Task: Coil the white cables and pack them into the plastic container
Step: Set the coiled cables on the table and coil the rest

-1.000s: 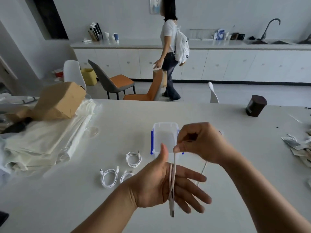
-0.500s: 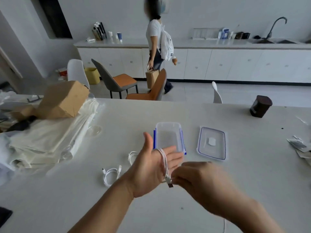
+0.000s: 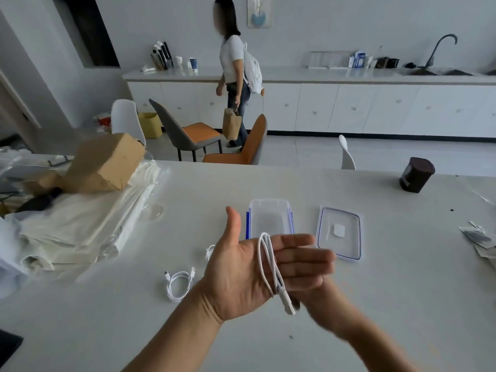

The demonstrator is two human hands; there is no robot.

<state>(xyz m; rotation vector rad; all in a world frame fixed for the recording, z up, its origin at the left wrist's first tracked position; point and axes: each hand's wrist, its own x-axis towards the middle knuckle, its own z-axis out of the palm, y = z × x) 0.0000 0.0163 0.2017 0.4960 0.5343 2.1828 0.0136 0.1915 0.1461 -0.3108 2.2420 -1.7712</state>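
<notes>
Here, a table (image 3: pixel 375 304) fills the lower frame. At centre, the left hand (image 3: pixel 241 275) is held flat and open, palm up, with a white cable (image 3: pixel 265 260) looped around its fingers. The right hand (image 3: pixel 319 294) is mostly hidden behind it; its grip cannot be told. Just above stands the open container (image 3: pixel 269 218), its lid (image 3: pixel 338 232) to the right. A coiled cable (image 3: pixel 178 285) lies left of centre.

Our left hand (image 3: pixel 241 275) and right hand (image 3: pixel 316 294) are bare, forearms uncovered, with no sleeves, rings or watch showing.
</notes>
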